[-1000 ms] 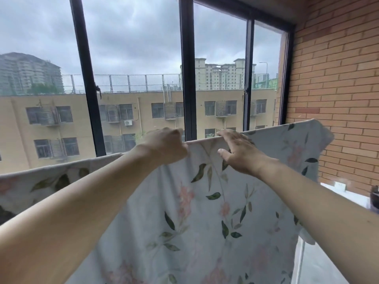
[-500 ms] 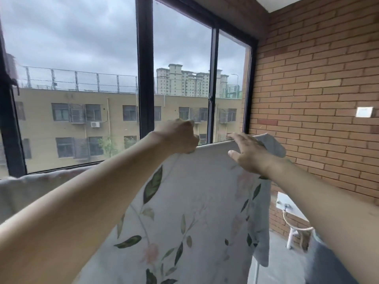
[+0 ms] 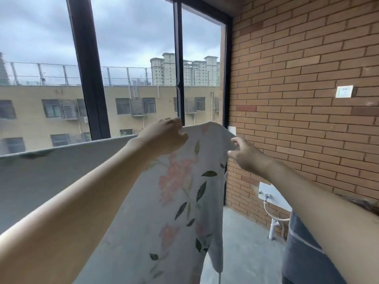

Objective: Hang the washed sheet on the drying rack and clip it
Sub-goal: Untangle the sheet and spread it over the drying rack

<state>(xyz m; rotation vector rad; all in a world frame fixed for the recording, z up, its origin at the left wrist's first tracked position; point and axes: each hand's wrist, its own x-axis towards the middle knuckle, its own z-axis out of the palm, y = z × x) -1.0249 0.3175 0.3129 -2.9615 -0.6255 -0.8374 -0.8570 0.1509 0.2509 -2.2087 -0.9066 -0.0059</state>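
Note:
The washed sheet point(image 3: 180, 193), pale with pink flowers and green leaves, hangs draped over a rail that it hides, running from the left edge to near the brick wall. My left hand point(image 3: 164, 138) grips the sheet's top fold near its right end. My right hand point(image 3: 246, 154) pinches the sheet's right edge just below the top corner. No clip shows in either hand.
Dark-framed windows point(image 3: 90, 78) stand right behind the sheet. A brick wall point(image 3: 297, 99) closes the right side, with a white switch plate point(image 3: 345, 91) and a tap with a hose point(image 3: 266, 198) low down. Grey floor point(image 3: 246, 253) lies below.
My view has swung right along the sheet toward the brick wall. Both hands slid to the sheet's right end; my right hand went from lying flat on the top edge to pinching the corner.

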